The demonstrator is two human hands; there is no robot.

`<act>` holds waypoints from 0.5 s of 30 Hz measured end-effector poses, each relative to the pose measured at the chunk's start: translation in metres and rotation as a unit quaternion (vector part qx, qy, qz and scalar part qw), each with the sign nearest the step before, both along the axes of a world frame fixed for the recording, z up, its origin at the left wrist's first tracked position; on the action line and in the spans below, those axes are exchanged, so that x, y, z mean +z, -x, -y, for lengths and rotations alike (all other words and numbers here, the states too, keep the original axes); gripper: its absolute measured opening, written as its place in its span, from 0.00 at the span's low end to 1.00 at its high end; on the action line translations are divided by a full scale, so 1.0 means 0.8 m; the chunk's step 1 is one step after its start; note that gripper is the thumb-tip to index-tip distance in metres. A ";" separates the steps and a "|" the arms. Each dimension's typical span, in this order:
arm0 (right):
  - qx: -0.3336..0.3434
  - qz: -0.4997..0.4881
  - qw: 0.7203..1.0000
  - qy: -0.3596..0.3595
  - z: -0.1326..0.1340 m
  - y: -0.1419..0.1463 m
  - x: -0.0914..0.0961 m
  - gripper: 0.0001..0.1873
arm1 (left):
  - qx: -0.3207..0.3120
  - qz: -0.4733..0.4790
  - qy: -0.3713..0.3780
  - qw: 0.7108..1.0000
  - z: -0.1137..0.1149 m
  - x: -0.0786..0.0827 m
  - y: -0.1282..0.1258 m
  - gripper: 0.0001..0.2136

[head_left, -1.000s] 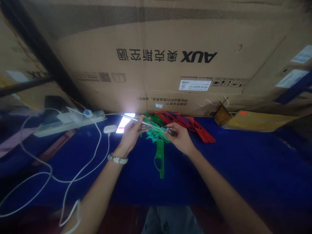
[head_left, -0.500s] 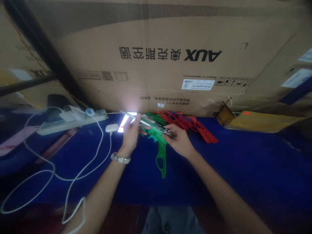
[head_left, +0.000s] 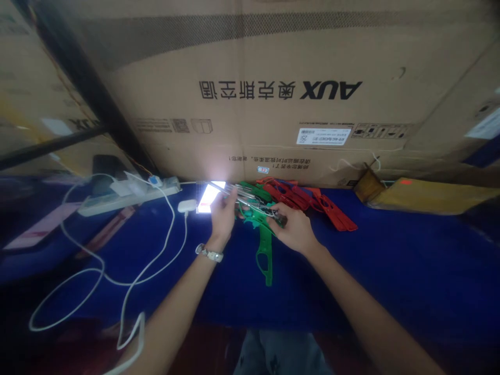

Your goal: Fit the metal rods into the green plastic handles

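Observation:
My left hand (head_left: 222, 219) is closed round the left part of several slim silver metal rods (head_left: 244, 194), which slant down to the right. At their right end, my right hand (head_left: 295, 228) pinches a small dark piece, mostly hidden by its fingers; whether it is joined to the rods I cannot tell. Just under both hands lie green plastic pieces (head_left: 265, 252), one with a loop-shaped handle pointing toward me. Red plastic pieces (head_left: 332, 211) of similar shape are piled beyond my right hand. A brightly lit screen (head_left: 211, 198) glows behind my left hand.
A large cardboard box (head_left: 250, 120) walls off the back of the blue table surface (head_left: 312, 291). A power strip (head_left: 128, 198), a white plug-like block (head_left: 187, 205) and a looping white cable (head_left: 135, 281) are at left. A yellow packet (head_left: 437, 195) lies at right.
The whole view has shifted, so everything appears slightly further right. My left hand and the rods it holds have turned and drawn a little nearer my right hand. Both grips stay closed.

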State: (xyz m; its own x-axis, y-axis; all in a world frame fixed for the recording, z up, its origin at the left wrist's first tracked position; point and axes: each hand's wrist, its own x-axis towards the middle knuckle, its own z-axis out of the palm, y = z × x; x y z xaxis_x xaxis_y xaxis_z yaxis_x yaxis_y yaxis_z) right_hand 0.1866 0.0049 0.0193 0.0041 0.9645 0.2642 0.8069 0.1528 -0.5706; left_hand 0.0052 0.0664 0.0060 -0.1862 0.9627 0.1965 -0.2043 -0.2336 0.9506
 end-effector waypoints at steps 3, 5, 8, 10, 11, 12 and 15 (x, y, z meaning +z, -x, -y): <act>-0.014 0.058 0.998 -0.012 0.001 0.003 0.003 0.17 | -0.006 0.002 0.013 1.000 -0.004 -0.006 -0.006 0.21; -0.015 0.090 0.995 -0.033 0.001 0.007 0.002 0.17 | -0.019 -0.001 0.022 1.000 -0.006 -0.009 -0.008 0.21; -0.002 0.133 0.990 -0.049 -0.002 0.013 -0.003 0.16 | -0.042 -0.004 0.023 0.999 -0.007 -0.015 -0.012 0.22; 0.004 0.161 0.985 -0.055 -0.004 0.018 -0.007 0.16 | -0.051 -0.005 0.021 0.998 -0.008 -0.020 -0.014 0.22; 0.005 0.173 0.983 -0.058 -0.005 0.020 -0.008 0.16 | -0.053 -0.006 0.021 0.998 -0.009 -0.022 -0.014 0.21; 0.004 0.182 0.981 -0.063 -0.007 0.022 -0.009 0.17 | -0.052 -0.008 0.022 0.998 -0.010 -0.024 -0.015 0.21; -0.001 0.183 0.980 -0.082 -0.012 0.026 -0.010 0.18 | -0.045 -0.016 0.028 0.998 -0.013 -0.027 -0.016 0.21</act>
